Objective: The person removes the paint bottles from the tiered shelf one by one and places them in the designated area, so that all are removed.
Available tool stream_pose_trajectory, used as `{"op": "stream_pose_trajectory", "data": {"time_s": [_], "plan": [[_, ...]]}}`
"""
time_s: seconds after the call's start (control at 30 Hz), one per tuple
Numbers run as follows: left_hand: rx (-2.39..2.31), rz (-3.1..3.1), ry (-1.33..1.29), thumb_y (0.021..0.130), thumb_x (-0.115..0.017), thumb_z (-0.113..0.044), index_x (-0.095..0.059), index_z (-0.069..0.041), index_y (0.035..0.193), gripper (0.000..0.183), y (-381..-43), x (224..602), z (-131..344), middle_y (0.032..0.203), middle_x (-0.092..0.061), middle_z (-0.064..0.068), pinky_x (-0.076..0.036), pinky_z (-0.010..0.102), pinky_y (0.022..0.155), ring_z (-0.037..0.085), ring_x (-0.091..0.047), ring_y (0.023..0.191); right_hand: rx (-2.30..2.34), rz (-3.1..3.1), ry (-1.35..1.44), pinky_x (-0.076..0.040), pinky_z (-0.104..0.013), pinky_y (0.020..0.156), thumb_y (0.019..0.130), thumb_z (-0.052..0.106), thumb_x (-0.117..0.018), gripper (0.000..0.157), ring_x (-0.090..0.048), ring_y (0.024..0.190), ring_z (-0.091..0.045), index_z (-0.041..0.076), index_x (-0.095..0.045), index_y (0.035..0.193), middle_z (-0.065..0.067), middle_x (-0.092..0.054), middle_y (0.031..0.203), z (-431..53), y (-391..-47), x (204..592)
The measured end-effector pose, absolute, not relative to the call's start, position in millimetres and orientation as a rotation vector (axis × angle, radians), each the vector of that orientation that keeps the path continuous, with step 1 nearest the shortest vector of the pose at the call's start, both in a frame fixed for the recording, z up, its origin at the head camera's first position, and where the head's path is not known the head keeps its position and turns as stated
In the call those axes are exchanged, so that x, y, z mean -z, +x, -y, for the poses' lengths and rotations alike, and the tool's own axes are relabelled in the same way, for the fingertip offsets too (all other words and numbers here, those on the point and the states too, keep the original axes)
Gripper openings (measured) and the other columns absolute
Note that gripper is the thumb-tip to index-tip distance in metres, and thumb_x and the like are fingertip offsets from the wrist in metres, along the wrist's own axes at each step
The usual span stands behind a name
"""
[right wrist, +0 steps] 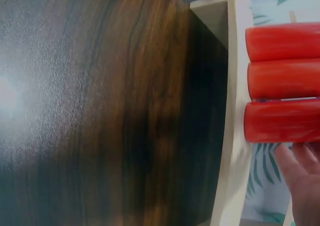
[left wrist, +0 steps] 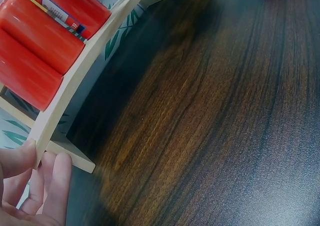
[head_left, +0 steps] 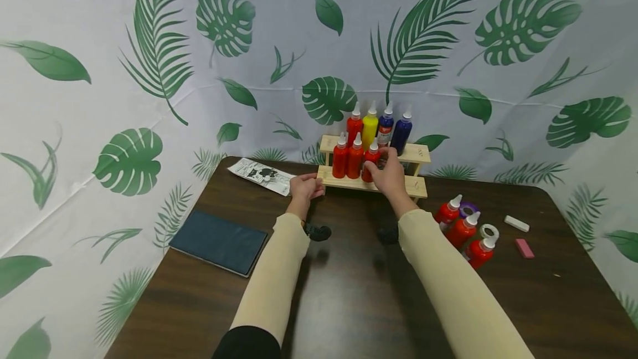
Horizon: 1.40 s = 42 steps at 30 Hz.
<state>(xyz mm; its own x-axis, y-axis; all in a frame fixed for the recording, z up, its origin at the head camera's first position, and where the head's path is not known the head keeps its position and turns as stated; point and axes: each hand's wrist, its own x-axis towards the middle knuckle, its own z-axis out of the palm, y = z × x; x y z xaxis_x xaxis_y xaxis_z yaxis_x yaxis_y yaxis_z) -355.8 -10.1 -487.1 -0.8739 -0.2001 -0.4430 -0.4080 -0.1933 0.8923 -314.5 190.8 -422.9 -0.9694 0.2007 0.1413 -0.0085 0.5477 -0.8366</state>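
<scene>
A two-tier wooden rack (head_left: 416,186) stands against the leaf-print cloth. My left hand (head_left: 305,187) pinches the left end of its lower shelf (left wrist: 75,81), thumb on top and fingers beneath. At the lower shelf, my right hand (head_left: 390,175) grips a red squeeze bottle (head_left: 370,172) with a white nozzle cap, the rightmost of three in a row. Two more red bottles (head_left: 340,160) stand close on its left. Behind them, the upper tier bears a red bottle, a yellow bottle (head_left: 370,126) and two dark blue bottles (head_left: 401,134).
On the table's right are three red bottles (head_left: 461,232), a purple tape roll (head_left: 467,209), a pale roll (head_left: 489,232), a white block (head_left: 516,223) and a pink block (head_left: 524,248). Leftward lie a dark blue folder (head_left: 219,241) and a printed white packet (head_left: 261,175).
</scene>
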Motion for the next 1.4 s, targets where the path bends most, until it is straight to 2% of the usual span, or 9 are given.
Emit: {"op": "stream_pose_trajectory", "data": {"time_s": [0.1, 0.23, 0.47, 0.77, 0.93, 1.03, 1.2, 1.4], "plan": [[-2.211, -1.890, -0.707, 0.083, -0.069, 0.004, -0.067, 0.004, 0.114, 0.031, -356.8, 487.4, 8.2, 0.092, -0.071, 0.021, -0.059, 0.028, 0.055, 0.015, -0.064, 0.058, -1.416, 2.522, -0.174, -0.042, -0.046, 0.106, 0.094, 0.018, -0.063, 0.048, -0.050, 0.123, -0.033, 0.005, -0.037, 0.133, -0.020, -0.047, 0.136, -192.3, -312.8, 424.1], [-2.219, -1.876, -0.738, 0.082, -0.070, 0.004, -0.069, 0.002, 0.107, 0.025, -357.8, 488.9, 7.0, 0.085, -0.071, 0.018, -0.059, 0.027, 0.053, 0.015, -0.064, 0.056, -1.460, 2.470, -0.192, -0.044, -0.045, 0.104, 0.094, 0.018, -0.063, 0.049, -0.052, 0.121, -0.033, 0.005, -0.039, 0.134, -0.019, -0.050, 0.134, -195.7, -309.2, 429.3], [-2.218, -1.902, -0.727, 0.083, -0.069, 0.003, -0.069, 0.001, 0.108, 0.025, -356.8, 488.2, 7.3, 0.101, -0.069, 0.023, -0.060, 0.030, 0.061, 0.016, -0.066, 0.061, -1.532, 2.311, -0.152, -0.046, -0.046, 0.102, 0.090, 0.016, -0.067, 0.047, -0.055, 0.114, -0.033, 0.003, -0.046, 0.130, -0.019, -0.055, 0.128, -199.9, -283.3, 428.8], [-2.218, -1.889, -0.706, 0.083, -0.069, 0.002, -0.068, 0.000, 0.109, 0.026, -354.3, 487.7, 7.1, 0.100, -0.070, 0.021, -0.060, 0.033, 0.068, 0.020, -0.068, 0.069, -1.538, 2.275, -0.167, -0.050, -0.042, 0.098, 0.088, 0.023, -0.071, 0.049, -0.056, 0.116, -0.027, 0.009, -0.049, 0.130, -0.010, -0.057, 0.129, -222.8, -202.8, 409.7], [-2.228, -1.897, -0.715, 0.083, -0.070, 0.002, -0.069, 0.001, 0.108, 0.025, -352.5, 488.1, 10.6, 0.086, -0.071, 0.016, -0.060, 0.031, 0.062, 0.017, -0.066, 0.062, -1.475, 2.312, -0.182, -0.052, -0.018, 0.086, 0.086, 0.020, -0.072, 0.049, -0.060, 0.109, -0.022, 0.006, -0.050, 0.128, -0.012, -0.060, 0.125, -243.2, -150.2, 414.0], [-2.242, -1.900, -0.707, 0.083, -0.069, 0.003, -0.068, 0.001, 0.108, 0.025, -351.0, 489.6, 13.0, 0.084, -0.070, 0.015, -0.060, 0.029, 0.059, 0.016, -0.065, 0.061, -1.454, 2.329, -0.227, -0.050, -0.008, 0.080, 0.086, 0.015, -0.073, 0.048, -0.060, 0.103, -0.009, 0.004, -0.050, 0.126, -0.014, -0.061, 0.122, -257.1, -119.7, 424.4], [-2.257, -1.888, -0.677, 0.083, -0.069, 0.003, -0.068, 0.003, 0.109, 0.026, -348.2, 490.3, 13.3, 0.085, -0.070, 0.016, -0.060, 0.030, 0.060, 0.019, -0.067, 0.064, -1.357, 2.350, -0.384, -0.050, -0.006, 0.074, 0.084, 0.009, -0.073, 0.048, -0.053, 0.096, 0.010, 0.001, -0.048, 0.125, -0.006, -0.060, 0.116, -284.4, -74.4, 447.4], [-2.278, -1.879, -0.638, 0.083, -0.066, 0.005, -0.067, 0.004, 0.108, 0.025, -350.7, 491.0, 8.8, 0.077, -0.070, 0.014, -0.060, 0.030, 0.057, 0.018, -0.067, 0.062, -1.277, 2.276, -0.691, -0.049, -0.003, 0.068, 0.084, 0.008, -0.073, 0.047, -0.051, 0.092, 0.010, 0.004, -0.050, 0.124, 0.002, -0.057, 0.110, -314.3, -43.9, 471.0]]}}
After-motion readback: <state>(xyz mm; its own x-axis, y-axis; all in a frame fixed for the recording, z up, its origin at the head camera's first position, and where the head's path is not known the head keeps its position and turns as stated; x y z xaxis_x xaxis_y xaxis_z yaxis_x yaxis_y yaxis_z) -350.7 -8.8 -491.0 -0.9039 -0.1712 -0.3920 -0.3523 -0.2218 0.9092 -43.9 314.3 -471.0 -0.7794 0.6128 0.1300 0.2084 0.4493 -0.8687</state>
